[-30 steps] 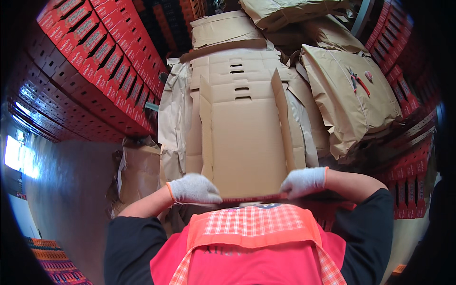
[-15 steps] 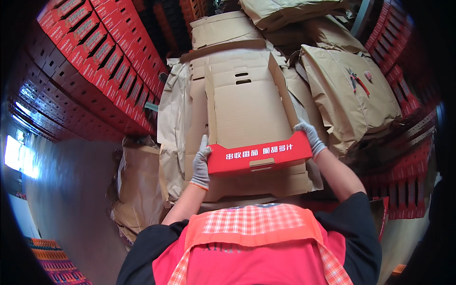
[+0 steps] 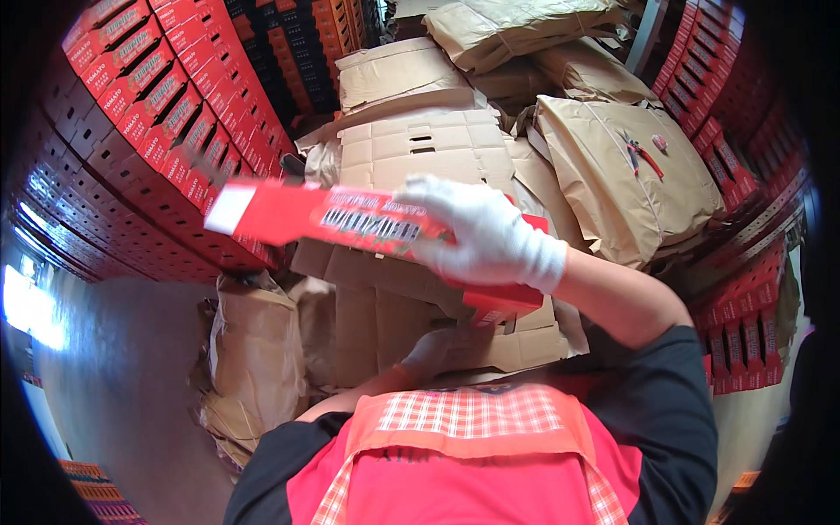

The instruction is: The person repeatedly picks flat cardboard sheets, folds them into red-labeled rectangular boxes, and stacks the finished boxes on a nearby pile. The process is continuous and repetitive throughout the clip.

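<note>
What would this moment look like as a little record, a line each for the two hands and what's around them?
Right hand: gloved, gripping a tilted red cardboard tray
Left hand: lower, blurred; grip unclear
Below the tray: flattened cardboard blanks
To the right: red-handled cutters on a brown-paper bundle
To the left: stacked red boxes
Clothing: orange checked apron

My gloved right hand [image 3: 490, 232] grips the tilted red carton [image 3: 302, 213] by its printed side. My left hand [image 3: 433, 350], shadowed, is low over flat cardboard [image 3: 437, 166]; contact unclear. Red-handled pruners [image 3: 646, 161] lie on a paper-wrapped bundle [image 3: 604, 206] to the right.
</note>
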The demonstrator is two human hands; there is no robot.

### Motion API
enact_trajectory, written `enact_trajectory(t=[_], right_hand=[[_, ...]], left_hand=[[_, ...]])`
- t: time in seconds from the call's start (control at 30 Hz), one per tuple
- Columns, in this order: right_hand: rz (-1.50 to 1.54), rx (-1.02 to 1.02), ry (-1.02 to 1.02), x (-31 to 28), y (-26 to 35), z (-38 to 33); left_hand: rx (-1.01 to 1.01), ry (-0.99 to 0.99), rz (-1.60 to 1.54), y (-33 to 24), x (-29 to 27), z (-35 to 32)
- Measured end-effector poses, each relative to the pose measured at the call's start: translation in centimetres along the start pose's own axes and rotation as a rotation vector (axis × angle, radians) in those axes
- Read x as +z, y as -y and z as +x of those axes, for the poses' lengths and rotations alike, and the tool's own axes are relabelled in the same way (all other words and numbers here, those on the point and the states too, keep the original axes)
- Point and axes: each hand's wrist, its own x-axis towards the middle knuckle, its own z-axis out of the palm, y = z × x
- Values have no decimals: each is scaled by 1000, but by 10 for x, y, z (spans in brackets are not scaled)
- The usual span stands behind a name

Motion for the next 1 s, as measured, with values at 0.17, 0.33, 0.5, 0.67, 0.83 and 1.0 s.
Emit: enact_trajectory(t=[0.17,0.33,0.5,0.67,0.83,1.0], right_hand=[[-205,313,-522,18,-50,17],[-200,372,-249,1,-52,9],[-443,330,-58,-33,-71,-2],[-391,273,162,-51,-80,4],[-717,16,318,-25,-79,27],[-368,327,385,5,-87,40]], left_hand=[[1423,-405,1876,-115,77,-102],[972,-492,2053,-244,129,-62],[856,-406,2100,-266,123,-37],[969,-359,2052,-257,120,-43],[1066,-405,1965,-248,121,-45],[1105,-506,1936,-224,115,-59]])
